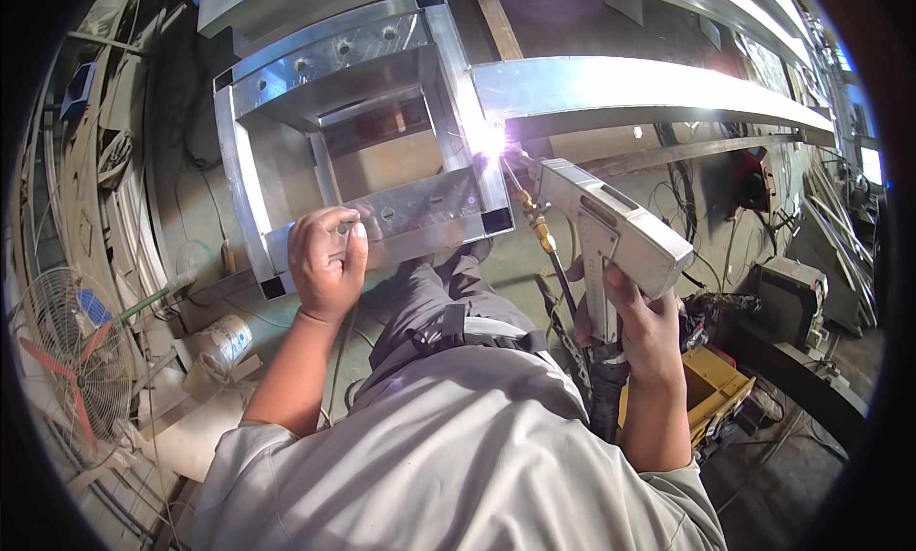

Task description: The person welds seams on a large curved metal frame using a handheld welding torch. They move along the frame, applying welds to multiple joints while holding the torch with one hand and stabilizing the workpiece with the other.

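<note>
Welding gun [611, 236], pistol-shaped and pale grey, gripped by the right hand [644, 336] around its handle, nozzle pushed forward and up to the far corner of the metal frame [286, 93], bright arc [489, 139] flaring at the tip. Brass fitting and black cable [563, 284] hanging just under the nozzle, running back down past the right wrist. Probably moderately heavy and rigid, cable dragging at the rear; best held as now, full fist around the handle, well away from the hot tip. Left hand [329, 260] closed over the near rail of the frame, fingers curled on its edge, pressing it steady. Frame itself: a box of bright square tubing and perforated plate, stiff, smooth, likely slick and sharp at the cut ends; likely hot near the weld, so safest taken on the near rail, away from the arc. Long aluminium beam [649, 88] stretching rightward beyond the gun, touching the frame at the glowing joint. Left of the left hand, low down, a floor fan [81, 360] with red blades and a white roll [224, 341] on the floor. Right of the right hand, a yellow box [711, 384] near the forearm.
</note>
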The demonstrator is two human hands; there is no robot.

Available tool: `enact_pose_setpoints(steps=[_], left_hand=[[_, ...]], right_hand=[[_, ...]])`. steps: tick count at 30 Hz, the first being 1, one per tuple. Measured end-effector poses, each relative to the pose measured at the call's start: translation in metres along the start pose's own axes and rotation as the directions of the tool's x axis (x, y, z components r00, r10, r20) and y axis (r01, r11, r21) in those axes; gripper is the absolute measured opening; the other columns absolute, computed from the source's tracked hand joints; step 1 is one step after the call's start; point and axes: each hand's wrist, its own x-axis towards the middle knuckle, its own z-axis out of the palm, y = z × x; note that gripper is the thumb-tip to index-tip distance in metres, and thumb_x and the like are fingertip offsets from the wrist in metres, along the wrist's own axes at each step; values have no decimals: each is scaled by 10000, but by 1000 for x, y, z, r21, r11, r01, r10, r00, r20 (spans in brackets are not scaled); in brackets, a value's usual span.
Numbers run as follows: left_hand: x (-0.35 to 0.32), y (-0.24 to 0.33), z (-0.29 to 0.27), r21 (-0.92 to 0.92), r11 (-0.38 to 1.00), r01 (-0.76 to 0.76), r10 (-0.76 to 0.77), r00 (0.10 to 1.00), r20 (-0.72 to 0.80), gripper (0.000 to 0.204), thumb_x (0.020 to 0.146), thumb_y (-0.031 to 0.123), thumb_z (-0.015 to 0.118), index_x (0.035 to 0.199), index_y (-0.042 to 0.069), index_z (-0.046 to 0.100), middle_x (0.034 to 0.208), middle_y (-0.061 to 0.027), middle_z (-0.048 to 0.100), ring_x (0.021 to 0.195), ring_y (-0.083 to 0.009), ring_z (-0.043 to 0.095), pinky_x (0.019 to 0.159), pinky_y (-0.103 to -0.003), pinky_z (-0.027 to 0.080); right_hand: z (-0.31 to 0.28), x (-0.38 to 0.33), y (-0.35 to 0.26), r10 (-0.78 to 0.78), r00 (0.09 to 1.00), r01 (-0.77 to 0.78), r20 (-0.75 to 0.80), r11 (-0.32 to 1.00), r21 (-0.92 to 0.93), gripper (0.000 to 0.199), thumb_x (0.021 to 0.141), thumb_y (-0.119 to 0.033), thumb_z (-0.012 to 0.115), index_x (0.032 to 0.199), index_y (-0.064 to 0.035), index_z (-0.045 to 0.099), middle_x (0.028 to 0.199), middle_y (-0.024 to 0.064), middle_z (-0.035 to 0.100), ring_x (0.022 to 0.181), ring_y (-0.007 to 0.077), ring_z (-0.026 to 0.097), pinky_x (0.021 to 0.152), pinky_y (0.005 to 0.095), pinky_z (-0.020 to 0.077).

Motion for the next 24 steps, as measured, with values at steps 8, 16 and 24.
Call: enact_pose_setpoints(steps=[8, 16, 24], left_hand=[[0, 4, -1, -3, 1000, -11, 11, 1000, -9, 132, 952, 116, 729, 1065, 90, 665, 1027, -64, 768, 971, -297, 724, 913, -428, 525], [2, 5, -1, -11, 1000, -8, 8, 1000, -10, 129, 960, 121, 715, 1073, 91, 660, 1017, -49, 776, 966, -291, 722, 915, -421, 521], [1, 3, 1, -35, 999, -9, 8, 1000, -29, 133, 944, 99, 714, 1069, 79, 673, 1016, -63, 779, 951, -300, 721, 891, -424, 531]], right_hand=[[0, -7, 2, 6, 1000, -6, -5, 1000, 2, 448, 1091, -244, 658, 1422, 43, 565, 1080, 184, 716, 594, 192, 685, 485, 290, 528], [-3, -12, 5, 5, 1000, -6, 22, 1000, 10, 469, 1083, -247, 678, 1433, 39, 555, 1101, 182, 717, 624, 195, 690, 505, 299, 544], [-7, -18, 7, 21, 999, -24, 47, 998, 51, 456, 1077, -220, 703, 1434, 22, 554, 1144, 184, 732, 735, 208, 718, 547, 326, 587]])
